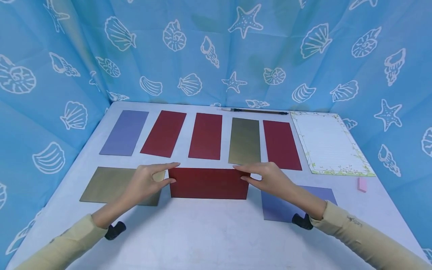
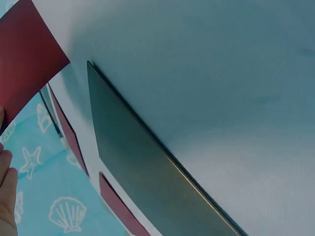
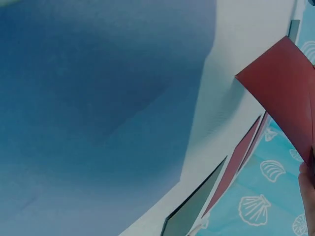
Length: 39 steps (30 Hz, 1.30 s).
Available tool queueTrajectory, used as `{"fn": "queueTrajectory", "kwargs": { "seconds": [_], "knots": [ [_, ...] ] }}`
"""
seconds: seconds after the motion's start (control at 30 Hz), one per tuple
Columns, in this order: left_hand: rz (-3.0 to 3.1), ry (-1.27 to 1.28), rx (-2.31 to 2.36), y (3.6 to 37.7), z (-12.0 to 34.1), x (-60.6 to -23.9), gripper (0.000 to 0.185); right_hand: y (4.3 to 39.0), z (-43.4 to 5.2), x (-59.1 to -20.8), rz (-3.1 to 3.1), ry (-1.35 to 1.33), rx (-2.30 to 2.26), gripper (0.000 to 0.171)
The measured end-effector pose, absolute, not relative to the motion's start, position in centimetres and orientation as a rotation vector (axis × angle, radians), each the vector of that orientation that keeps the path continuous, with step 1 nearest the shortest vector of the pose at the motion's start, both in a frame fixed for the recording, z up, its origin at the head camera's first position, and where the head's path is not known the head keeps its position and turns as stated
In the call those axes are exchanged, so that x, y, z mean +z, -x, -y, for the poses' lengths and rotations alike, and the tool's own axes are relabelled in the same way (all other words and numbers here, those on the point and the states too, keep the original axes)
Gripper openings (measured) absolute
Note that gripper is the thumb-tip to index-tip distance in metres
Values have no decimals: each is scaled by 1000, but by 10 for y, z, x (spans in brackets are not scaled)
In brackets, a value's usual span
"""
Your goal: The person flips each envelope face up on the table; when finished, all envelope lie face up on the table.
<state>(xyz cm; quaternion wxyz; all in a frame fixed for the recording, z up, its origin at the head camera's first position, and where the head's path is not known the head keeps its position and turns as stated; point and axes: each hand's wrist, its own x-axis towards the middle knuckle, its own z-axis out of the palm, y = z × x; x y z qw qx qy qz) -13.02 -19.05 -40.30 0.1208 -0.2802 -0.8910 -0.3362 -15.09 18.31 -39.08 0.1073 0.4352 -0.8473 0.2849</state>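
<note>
A red rectangular card [image 1: 209, 183] stands tilted up, long side across, in the middle of the head view. My left hand [image 1: 146, 182] pinches its left end between thumb and fingers. At the other end my right hand [image 1: 270, 180] holds it the same way. Both wrist views catch a corner of this red card, with the fingers only partly in frame. A gold card [image 1: 104, 185] lies flat beneath my left hand and wrist. Under my right forearm is a bluish-purple card [image 1: 276, 210], partly covered by the arm.
Behind the hands runs a row of flat cards: purple [image 1: 124, 133], red [image 1: 163, 133], red [image 1: 206, 137], gold [image 1: 244, 140] and red [image 1: 281, 144]. A thin brush-like pen [image 1: 260, 111], a floral-bordered sheet [image 1: 332, 144] and a pink eraser-like block [image 1: 362, 185] lie rearward and right. Blue shell-print curtain [image 1: 216, 48] encloses the table.
</note>
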Motion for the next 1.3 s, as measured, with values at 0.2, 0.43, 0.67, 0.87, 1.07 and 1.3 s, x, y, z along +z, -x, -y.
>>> {"fn": "queueTrajectory", "kwargs": {
  "seconds": [0.2,0.43,0.67,0.87,1.07,1.3],
  "knots": [
    [2633,856,-1011,136,192,-404,59,155,-183,-395,2485,-1305,795,56],
    [2624,894,-1028,144,192,-406,59,159,-183,-396,2547,-1279,768,57],
    [2685,856,-1020,151,192,-407,56,163,-181,-397,2611,-1254,763,60],
    [2766,848,-1006,158,192,-408,55,169,-184,-402,2688,-1263,790,59],
    [2883,869,-1020,164,190,-413,56,172,-187,-407,2811,-1283,814,56],
    [2947,916,-1087,169,188,-419,55,172,-189,-413,2901,-1302,830,53]
  ]
}}
